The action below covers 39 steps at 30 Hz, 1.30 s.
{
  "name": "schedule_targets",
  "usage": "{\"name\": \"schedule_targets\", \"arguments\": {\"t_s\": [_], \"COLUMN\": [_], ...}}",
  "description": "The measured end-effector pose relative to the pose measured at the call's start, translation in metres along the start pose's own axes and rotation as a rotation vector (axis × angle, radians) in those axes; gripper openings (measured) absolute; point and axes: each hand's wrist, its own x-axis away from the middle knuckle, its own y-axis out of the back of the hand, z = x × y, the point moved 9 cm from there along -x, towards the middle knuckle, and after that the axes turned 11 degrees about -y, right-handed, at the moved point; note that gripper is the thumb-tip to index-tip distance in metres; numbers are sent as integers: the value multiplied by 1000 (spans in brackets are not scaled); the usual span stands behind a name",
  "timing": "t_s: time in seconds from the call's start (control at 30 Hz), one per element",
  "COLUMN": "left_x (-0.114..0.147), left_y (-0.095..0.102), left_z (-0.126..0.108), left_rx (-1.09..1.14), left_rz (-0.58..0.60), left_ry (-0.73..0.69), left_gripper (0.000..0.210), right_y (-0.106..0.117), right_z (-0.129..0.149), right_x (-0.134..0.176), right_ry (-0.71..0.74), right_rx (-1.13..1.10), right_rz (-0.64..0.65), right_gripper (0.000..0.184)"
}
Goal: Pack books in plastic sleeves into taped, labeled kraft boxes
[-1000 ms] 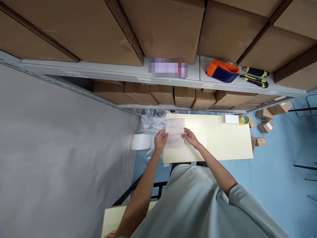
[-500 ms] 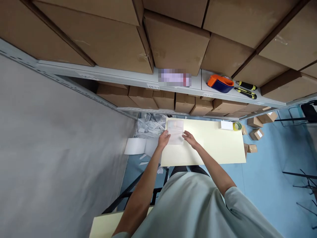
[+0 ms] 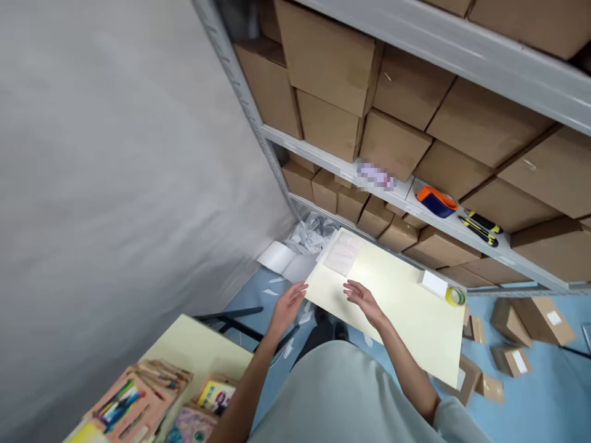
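Observation:
A thin whitish translucent packet (image 3: pixel 342 253) lies flat near the far left corner of the pale yellow table (image 3: pixel 406 314). My left hand (image 3: pixel 287 307) is held at the table's left edge, fingers stretched out and nothing in it. Over the near part of the tabletop is my right hand (image 3: pixel 364 300), its fingers apart and also holding nothing. Both hands are on my side of the packet, apart from it.
On the table's right end are a white box (image 3: pixel 433 283) and a tape roll (image 3: pixel 455 296). A shelf of cartons (image 3: pixel 394 144) rises behind. Colourful packages (image 3: pixel 124 406) lie on a second table at lower left. Cartons (image 3: pixel 511 360) stand on the floor.
Both hands have come off the packet and drawn back towards me; it now lies on the table. My view has turned left, bringing the second table's packages into sight.

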Motion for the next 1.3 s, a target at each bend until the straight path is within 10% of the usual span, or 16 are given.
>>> {"name": "schedule_targets", "arguments": {"t_s": [0.43,0.83,1.3], "left_x": [296,443,737], "left_y": [78,119,278], "left_z": [-45,-31,27], "left_rx": [-140,70,-358], "left_rz": [-545,-938,-1444], "left_ry": [39,-20,159], "left_gripper": [50,43,37], "right_y": [-167,-299,-487], "right_z": [-78,-137,-286], "right_x": [89,214,335], "right_ry": [-60,-94,-116], "right_rx": [303,656,858], "right_rz": [693,1044,1270], "right_gripper": [72,63,58]}}
